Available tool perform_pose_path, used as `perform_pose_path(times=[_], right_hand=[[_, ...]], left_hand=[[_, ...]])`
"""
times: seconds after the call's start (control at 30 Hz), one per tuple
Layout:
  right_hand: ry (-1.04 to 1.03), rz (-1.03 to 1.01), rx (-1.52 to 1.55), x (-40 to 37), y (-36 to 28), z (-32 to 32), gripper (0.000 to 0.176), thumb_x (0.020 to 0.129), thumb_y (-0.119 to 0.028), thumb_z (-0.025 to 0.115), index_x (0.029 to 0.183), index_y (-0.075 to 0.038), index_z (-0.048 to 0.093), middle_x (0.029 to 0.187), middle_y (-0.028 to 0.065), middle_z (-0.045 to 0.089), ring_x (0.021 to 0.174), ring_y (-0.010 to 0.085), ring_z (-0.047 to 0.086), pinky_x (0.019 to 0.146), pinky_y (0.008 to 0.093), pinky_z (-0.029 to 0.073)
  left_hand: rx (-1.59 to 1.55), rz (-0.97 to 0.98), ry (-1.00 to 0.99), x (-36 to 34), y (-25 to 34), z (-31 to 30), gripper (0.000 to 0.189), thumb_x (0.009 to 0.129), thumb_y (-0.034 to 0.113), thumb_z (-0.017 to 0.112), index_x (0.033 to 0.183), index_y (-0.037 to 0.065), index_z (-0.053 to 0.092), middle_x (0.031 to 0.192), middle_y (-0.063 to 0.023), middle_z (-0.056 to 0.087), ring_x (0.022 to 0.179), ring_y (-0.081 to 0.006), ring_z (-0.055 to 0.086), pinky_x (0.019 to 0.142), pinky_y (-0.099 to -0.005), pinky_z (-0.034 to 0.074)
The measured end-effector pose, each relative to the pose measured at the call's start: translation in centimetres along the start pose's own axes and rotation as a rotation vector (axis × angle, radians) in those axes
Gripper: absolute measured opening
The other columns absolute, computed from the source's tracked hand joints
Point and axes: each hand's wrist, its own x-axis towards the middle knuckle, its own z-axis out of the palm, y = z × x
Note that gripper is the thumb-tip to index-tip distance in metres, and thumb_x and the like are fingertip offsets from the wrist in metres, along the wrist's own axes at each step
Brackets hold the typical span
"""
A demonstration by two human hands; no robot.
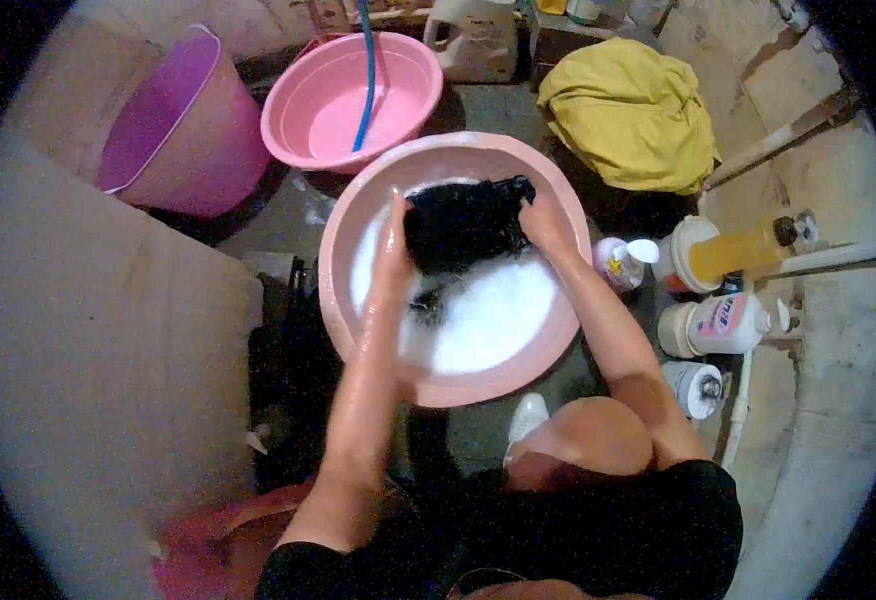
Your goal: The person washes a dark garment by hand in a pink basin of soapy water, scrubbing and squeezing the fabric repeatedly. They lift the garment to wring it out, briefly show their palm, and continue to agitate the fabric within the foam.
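Note:
A wet black cloth (pixel 458 228), perhaps a garment, is stretched between my two hands above white suds (pixel 488 320) in a large pink basin (pixel 336 290). My left hand (pixel 394 240) holds the cloth's left edge with the thumb up; its other fingers are mostly hidden by the cloth. At the opposite edge, my right hand (pixel 546 222) is closed on a bunched part of the fabric. The cloth's lower end hangs toward the foam, where a dark patch shows. Both forearms reach over the basin's near rim.
Behind stands a smaller pink basin (pixel 423 80) with a blue hose (pixel 366 100) in it. A purple bucket (pixel 213 150) is at left. Yellow cloth (pixel 628 115) lies at back right. A pump bottle (pixel 618 265) and several containers, including a white bottle (pixel 733 325), line the right wall.

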Motion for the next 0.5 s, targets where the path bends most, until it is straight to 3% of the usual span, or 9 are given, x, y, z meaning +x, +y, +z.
perform_pose_path(times=[0.07, 0.1, 0.2, 0.27, 0.33, 0.37, 0.4, 0.43, 0.5], right_hand=[[0.086, -0.127, -0.087, -1.4, -1.3, -2.0, 0.050, 0.077, -0.010, 0.059, 0.124, 0.001, 0.046, 0.119, 0.0283, 0.051, 0.112, 0.0418, 0.049, 0.096, 0.0447, 0.039], [0.047, -0.122, -0.279, -1.5, -1.9, -1.4, 0.059, 0.077, -0.012, 0.061, 0.132, -0.004, 0.039, 0.130, 0.0274, 0.041, 0.120, 0.0425, 0.040, 0.101, 0.0462, 0.035], [0.038, -0.449, -0.224, -2.6, -2.9, 0.7, 0.058, 0.080, -0.021, 0.063, 0.131, -0.005, 0.040, 0.133, 0.0263, 0.036, 0.119, 0.0441, 0.040, 0.098, 0.0469, 0.037], [-0.396, -0.295, -0.476, -4.1, -3.6, 3.3, 0.059, 0.081, -0.024, 0.060, 0.134, -0.011, 0.039, 0.144, 0.0256, 0.019, 0.130, 0.0425, 0.026, 0.103, 0.0473, 0.032], [-0.223, -0.370, -0.361, -3.7, 0.4, 8.4, 0.042, 0.088, -0.018, 0.045, 0.130, -0.010, 0.046, 0.133, 0.0282, 0.039, 0.124, 0.0401, 0.037, 0.099, 0.0424, 0.037], [-0.447, -0.406, -0.203, -3.7, -1.0, 5.5, 0.040, 0.088, -0.013, 0.041, 0.127, -0.006, 0.047, 0.125, 0.0280, 0.046, 0.119, 0.0371, 0.044, 0.098, 0.0415, 0.038], [-0.658, -0.441, -0.039, -3.5, -2.7, 2.1, 0.039, 0.088, -0.009, 0.037, 0.124, -0.002, 0.049, 0.118, 0.0279, 0.053, 0.114, 0.0340, 0.050, 0.098, 0.0405, 0.039], [-0.320, -0.524, -0.263, -0.8, 3.1, 9.1, 0.034, 0.087, -0.009, 0.037, 0.115, 0.002, 0.055, 0.110, 0.0245, 0.059, 0.101, 0.0294, 0.059, 0.093, 0.0401, 0.043], [-0.488, -0.191, -0.055, 2.4, 2.0, 7.4, 0.028, 0.081, -0.014, 0.050, 0.103, -0.001, 0.062, 0.101, 0.0203, 0.064, 0.090, 0.0318, 0.063, 0.082, 0.0410, 0.048]], left_hand=[[0.887, 0.577, 0.355, 3.0, -0.1, -2.0, 0.063, 0.080, 0.039, 0.066, 0.118, -0.005, 0.041, 0.120, -0.0294, 0.047, 0.109, -0.0379, 0.049, 0.095, -0.0400, 0.038], [1.137, 0.588, 0.300, 2.5, -0.4, -2.6, 0.072, 0.076, 0.037, 0.070, 0.125, -0.002, 0.034, 0.125, -0.0361, 0.039, 0.115, -0.0489, 0.041, 0.098, -0.0446, 0.035], [1.966, 0.313, 0.079, 2.2, -4.5, -2.5, 0.074, 0.075, 0.044, 0.067, 0.134, 0.010, 0.039, 0.128, -0.0290, 0.039, 0.126, -0.0475, 0.029, 0.100, -0.0602, 0.023], [1.981, 0.366, -0.050, 3.7, -8.0, -4.8, 0.073, 0.076, 0.043, 0.065, 0.136, 0.009, 0.039, 0.135, -0.0262, 0.034, 0.130, -0.0461, 0.023, 0.103, -0.0600, 0.021], [2.300, 0.071, -0.287, 6.5, -10.3, -7.2, 0.061, 0.078, 0.033, 0.062, 0.129, 0.004, 0.047, 0.138, -0.0269, 0.030, 0.132, -0.0426, 0.020, 0.103, -0.0500, 0.028], [2.196, -0.028, -0.347, 6.1, -8.9, -6.3, 0.055, 0.079, 0.033, 0.061, 0.123, 0.003, 0.050, 0.133, -0.0267, 0.035, 0.124, -0.0420, 0.029, 0.099, -0.0494, 0.032], [2.019, -0.074, -0.334, 4.8, -6.5, -4.8, 0.050, 0.079, 0.032, 0.060, 0.117, 0.001, 0.053, 0.129, -0.0264, 0.041, 0.115, -0.0414, 0.039, 0.094, -0.0488, 0.036], [1.864, -0.075, -0.256, 3.7, -5.2, -3.8, 0.046, 0.079, 0.032, 0.059, 0.111, -0.001, 0.057, 0.124, -0.0262, 0.046, 0.106, -0.0408, 0.048, 0.090, -0.0482, 0.040], [1.676, 0.210, 0.065, 2.8, -5.9, -3.7, 0.048, 0.081, 0.051, 0.055, 0.101, 0.009, 0.067, 0.105, -0.0241, 0.061, 0.085, -0.0369, 0.061, 0.076, -0.0460, 0.050]])
